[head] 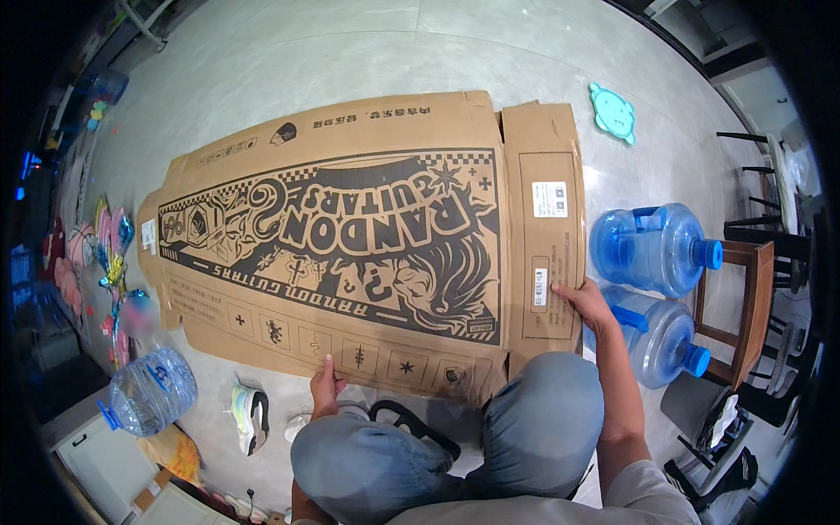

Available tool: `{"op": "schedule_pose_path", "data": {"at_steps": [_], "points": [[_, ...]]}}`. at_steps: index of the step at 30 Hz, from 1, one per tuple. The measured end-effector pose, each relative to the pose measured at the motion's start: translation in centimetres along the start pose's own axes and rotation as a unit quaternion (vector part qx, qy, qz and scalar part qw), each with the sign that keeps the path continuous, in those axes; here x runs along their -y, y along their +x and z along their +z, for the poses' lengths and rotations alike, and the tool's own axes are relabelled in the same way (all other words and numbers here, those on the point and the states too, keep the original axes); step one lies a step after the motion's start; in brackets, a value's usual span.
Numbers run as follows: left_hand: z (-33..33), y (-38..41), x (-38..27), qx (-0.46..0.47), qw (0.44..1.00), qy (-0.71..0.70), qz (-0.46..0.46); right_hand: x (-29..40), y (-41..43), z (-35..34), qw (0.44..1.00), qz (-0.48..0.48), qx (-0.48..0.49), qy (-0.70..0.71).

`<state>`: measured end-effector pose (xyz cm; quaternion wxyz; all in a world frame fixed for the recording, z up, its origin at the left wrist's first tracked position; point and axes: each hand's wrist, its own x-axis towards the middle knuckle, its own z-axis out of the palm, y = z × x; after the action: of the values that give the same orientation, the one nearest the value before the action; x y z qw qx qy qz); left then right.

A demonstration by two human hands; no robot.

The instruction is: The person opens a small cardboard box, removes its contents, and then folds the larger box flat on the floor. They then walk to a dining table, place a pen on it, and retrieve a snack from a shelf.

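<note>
A large flattened cardboard guitar box (394, 269) lies spread out before my knees, printed in black with guitar artwork and lettering. Its end flap (545, 157) on the right carries white labels bearing writing. My right hand (587, 303) grips the right edge of that flap, thumb on top and fingers hidden beneath. Along the near edge, my left hand (326, 387) holds the cardboard, its thumb on the printed face and its other fingers partly under the rim.
Two blue water-cooler bottles (646, 249) lie on their sides at the right, by a wooden stool (751, 315). Another large bottle (152, 392) lies at the lower left, near a sneaker (248, 417). A teal bear-shaped mat (613, 113) and foil balloons (113, 243) rest on the floor.
</note>
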<state>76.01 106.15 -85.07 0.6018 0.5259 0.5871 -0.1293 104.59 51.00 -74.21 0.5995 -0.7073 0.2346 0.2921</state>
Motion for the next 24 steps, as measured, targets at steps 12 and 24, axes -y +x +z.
{"op": "schedule_pose_path", "data": {"at_steps": [12,24], "points": [[-1.2,-4.2,-9.4,-0.092,0.656,0.478,0.577,1.6,2.0,2.6,0.932,-0.175,-0.148,-0.279],[4.6,-0.2,-11.7,-0.046,0.491,0.739,0.458,2.4,-1.9,13.8,0.786,-0.239,-0.271,-0.501]]}}
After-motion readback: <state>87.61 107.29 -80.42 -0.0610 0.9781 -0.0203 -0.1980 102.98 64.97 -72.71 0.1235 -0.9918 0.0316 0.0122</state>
